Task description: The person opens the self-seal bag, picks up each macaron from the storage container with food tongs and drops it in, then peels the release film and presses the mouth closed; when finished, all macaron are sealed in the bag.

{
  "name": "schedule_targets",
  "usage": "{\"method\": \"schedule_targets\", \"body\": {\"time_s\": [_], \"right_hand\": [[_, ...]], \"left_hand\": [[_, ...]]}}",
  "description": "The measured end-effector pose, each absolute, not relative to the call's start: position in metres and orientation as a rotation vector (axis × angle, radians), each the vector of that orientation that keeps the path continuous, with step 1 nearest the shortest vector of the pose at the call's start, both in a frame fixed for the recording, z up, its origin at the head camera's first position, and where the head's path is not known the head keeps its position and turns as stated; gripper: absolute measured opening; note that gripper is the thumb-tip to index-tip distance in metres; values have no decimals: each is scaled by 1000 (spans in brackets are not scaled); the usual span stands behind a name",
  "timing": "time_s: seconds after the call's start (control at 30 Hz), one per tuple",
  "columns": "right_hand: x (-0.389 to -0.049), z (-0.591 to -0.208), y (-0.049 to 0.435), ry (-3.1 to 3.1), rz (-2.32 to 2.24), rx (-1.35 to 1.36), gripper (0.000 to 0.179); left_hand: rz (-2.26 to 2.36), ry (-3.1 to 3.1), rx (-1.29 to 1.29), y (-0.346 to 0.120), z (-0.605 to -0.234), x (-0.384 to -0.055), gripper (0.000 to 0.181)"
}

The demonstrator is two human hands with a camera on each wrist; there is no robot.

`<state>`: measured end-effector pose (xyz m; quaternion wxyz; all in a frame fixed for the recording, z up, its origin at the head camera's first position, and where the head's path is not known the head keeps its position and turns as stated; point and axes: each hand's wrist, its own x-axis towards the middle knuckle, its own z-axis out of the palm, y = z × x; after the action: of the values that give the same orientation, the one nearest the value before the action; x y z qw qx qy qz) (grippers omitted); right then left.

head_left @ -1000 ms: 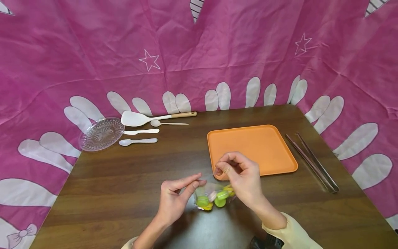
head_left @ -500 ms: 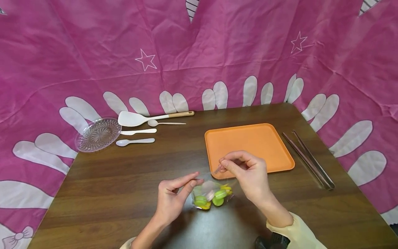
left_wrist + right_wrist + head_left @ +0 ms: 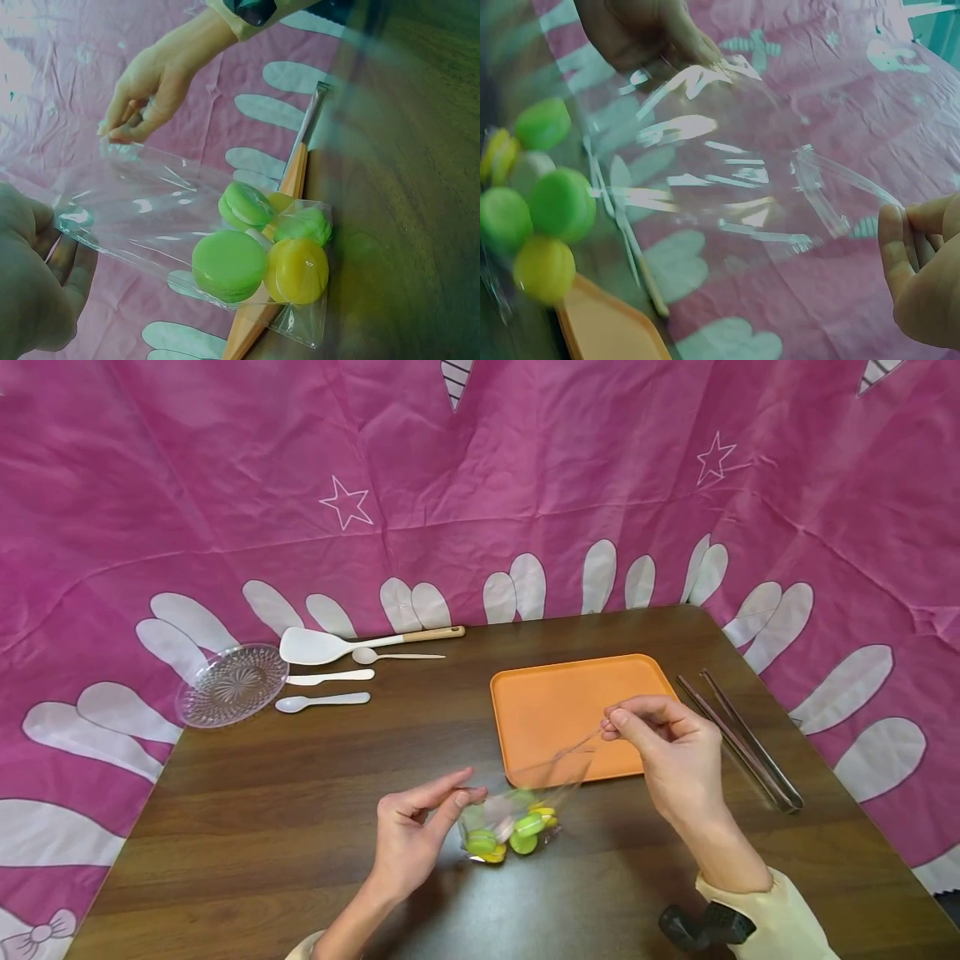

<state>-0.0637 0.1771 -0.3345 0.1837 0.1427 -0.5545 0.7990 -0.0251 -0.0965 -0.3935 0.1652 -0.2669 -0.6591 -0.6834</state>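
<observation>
A clear plastic bag [image 3: 697,142] holds several macarons at its bottom: green macarons [image 3: 229,266], yellow macarons [image 3: 297,271] and a pale macaron [image 3: 534,166]. My left hand [image 3: 412,835] pinches one side of the bag near its top, between thumb and fingers. Off to the right and higher, my right hand [image 3: 678,756] pinches the end of a thin clear strip [image 3: 855,176]. In the right wrist view the strip stretches from my fingertips to the bag's top edge. The bag hangs between both hands over the near part of the table.
An orange tray [image 3: 555,702] lies behind the bag, with metal tongs [image 3: 742,743] to its right. Back left are a clear patterned plate [image 3: 232,685], a white spatula [image 3: 318,646], a wooden spoon [image 3: 365,656], a white knife [image 3: 330,677] and a white spoon [image 3: 322,701].
My right hand has moved right and up, away from the left hand, drawing the clear strip out from the bag's top. The left hand stays nearly in place on the bag.
</observation>
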Motion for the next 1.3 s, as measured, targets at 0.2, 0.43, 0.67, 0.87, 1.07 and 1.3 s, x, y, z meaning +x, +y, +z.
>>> {"method": "schedule_targets", "body": {"time_s": [0.2,0.43,0.67,0.87,1.07,1.3], "right_hand": [[-69,-334,206,-1470,2298,373,7],[-73,-335,230,-1381,2319,278,10],[-77,-339,248,-1261,2381,250,10],[-79,-341,259,-1209,2400,216,12],[-80,-339,263,-1170,2394,163,11],[-82,-337,284,-1230,2326,50,10]], "left_hand": [[-1958,-1892,-741,-96,-394,-26,25],[-1973,-1871,-750,-98,-394,-27,23],[-1986,-1876,-738,-97,-394,-26,25],[-1987,-1868,-755,-98,-395,-28,26],[-1986,-1869,-752,-96,-394,-27,23],[-1980,-1872,-754,-98,-395,-28,24]]}}
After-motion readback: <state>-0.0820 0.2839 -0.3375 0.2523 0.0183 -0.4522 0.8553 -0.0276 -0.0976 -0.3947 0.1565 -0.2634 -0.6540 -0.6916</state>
